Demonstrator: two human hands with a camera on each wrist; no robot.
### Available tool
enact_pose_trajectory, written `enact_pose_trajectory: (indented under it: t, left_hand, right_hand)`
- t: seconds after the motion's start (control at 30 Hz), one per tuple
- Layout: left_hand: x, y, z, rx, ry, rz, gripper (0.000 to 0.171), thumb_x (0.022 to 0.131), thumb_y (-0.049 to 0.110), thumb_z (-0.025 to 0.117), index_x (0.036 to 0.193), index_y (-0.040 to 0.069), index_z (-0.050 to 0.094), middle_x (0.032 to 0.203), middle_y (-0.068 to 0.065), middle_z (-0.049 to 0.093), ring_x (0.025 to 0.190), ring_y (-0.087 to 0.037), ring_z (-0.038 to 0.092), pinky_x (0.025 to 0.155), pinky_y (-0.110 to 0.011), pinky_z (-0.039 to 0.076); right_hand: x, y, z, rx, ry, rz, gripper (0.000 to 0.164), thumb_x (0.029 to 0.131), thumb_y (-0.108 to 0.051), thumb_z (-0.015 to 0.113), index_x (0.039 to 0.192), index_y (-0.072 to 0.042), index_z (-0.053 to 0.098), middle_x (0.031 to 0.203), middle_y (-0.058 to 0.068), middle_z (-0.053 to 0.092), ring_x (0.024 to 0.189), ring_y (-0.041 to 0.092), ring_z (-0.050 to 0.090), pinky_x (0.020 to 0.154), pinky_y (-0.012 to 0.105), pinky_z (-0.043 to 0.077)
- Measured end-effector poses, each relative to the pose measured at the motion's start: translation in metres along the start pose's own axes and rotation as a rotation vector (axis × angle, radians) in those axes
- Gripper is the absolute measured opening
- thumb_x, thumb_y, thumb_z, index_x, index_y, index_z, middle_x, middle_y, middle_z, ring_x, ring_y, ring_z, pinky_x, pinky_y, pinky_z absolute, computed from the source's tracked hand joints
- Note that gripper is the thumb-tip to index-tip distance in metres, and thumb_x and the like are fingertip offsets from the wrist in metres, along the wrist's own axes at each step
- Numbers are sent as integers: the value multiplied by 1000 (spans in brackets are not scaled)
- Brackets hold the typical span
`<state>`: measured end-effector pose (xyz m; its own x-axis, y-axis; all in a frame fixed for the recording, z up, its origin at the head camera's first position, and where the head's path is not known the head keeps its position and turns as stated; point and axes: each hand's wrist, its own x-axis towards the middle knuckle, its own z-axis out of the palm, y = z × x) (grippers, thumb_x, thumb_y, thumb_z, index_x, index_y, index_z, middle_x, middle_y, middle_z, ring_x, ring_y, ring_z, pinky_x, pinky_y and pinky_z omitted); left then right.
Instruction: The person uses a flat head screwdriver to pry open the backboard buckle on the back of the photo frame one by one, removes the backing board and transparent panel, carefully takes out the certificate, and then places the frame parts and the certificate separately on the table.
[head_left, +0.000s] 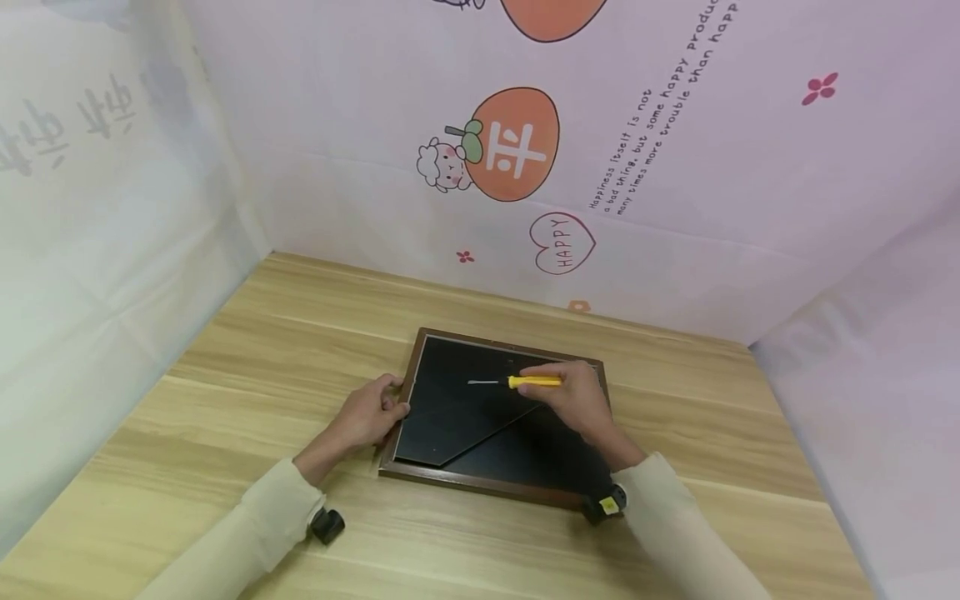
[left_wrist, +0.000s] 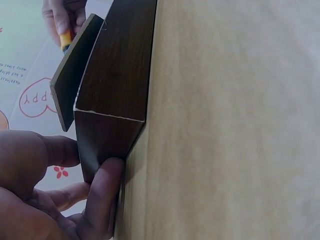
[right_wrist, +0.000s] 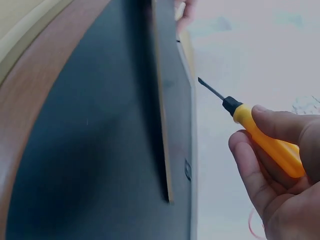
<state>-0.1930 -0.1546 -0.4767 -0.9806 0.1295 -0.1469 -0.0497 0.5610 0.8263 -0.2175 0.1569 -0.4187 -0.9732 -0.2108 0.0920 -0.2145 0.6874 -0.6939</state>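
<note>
A brown picture frame (head_left: 487,482) lies back side up on the table, its black backing (head_left: 558,454) showing. A black stand flap (head_left: 453,408) on the backing is raised at one edge, as the right wrist view shows the stand flap (right_wrist: 165,100) side-on. My left hand (head_left: 369,412) grips the frame's left side, thumb on top and fingers against its outer side. In my right hand (head_left: 581,400) is a screwdriver (head_left: 534,381) with a yellow handle, pinched between thumb and fingers. Its flat metal tip points left, over the flap.
The wood-grain table (head_left: 247,400) extends around the frame on all sides. Behind it hangs a pale pink printed cloth (head_left: 360,167), with further cloth walls to the left and right. A black wrist camera (head_left: 327,526) sits at the left sleeve.
</note>
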Motion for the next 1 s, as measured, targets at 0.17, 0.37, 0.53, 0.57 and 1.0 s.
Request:
enact_pose_trajectory:
  t: [0.17, 0.37, 0.53, 0.57, 1.0]
  left_hand:
    - [0, 0, 0, -2, -1, 4, 46, 95, 14, 61, 138, 2, 49, 74, -4, 58, 45, -9, 46, 44, -22, 37]
    - [0, -1, 0, -16, -6, 7, 46, 95, 14, 61, 138, 3, 49, 74, -3, 58, 45, -9, 47, 44, -22, 38]
    - [1, -3, 0, -7, -1, 7, 46, 95, 14, 61, 138, 3, 49, 74, -3, 58, 46, -9, 47, 44, -22, 38]
    - [1, -3, 0, -7, -1, 6, 46, 95, 14, 61, 138, 3, 49, 74, -3, 58, 46, -9, 47, 44, -22, 38]
    - [1, -4, 0, -15, -11, 8, 46, 95, 14, 61, 139, 3, 48, 76, -4, 59, 46, -9, 49, 44, -21, 40]
  right_hand:
    - [-15, 15, -25, 66, 40, 45, 30, 85, -25, 78, 109, -8, 76, 95, 14, 71, 56, 10, 42, 46, 20, 37]
    - [-38, 39, -56, 73, 116, 160, 41, 86, -37, 75, 116, -9, 73, 103, 17, 72, 61, 2, 49, 47, 19, 41]
    - [-57, 64, -76, 16, 209, 197, 47, 87, -42, 74, 118, -7, 72, 121, 17, 69, 85, 2, 57, 63, 20, 49]
    - [-61, 69, -79, 12, 221, 208, 47, 87, -41, 73, 119, -6, 71, 122, 18, 68, 83, 3, 56, 62, 20, 48]
    - [-114, 131, -101, -40, 365, 435, 51, 88, -41, 72, 124, -6, 66, 130, 18, 63, 65, -4, 43, 48, 21, 43]
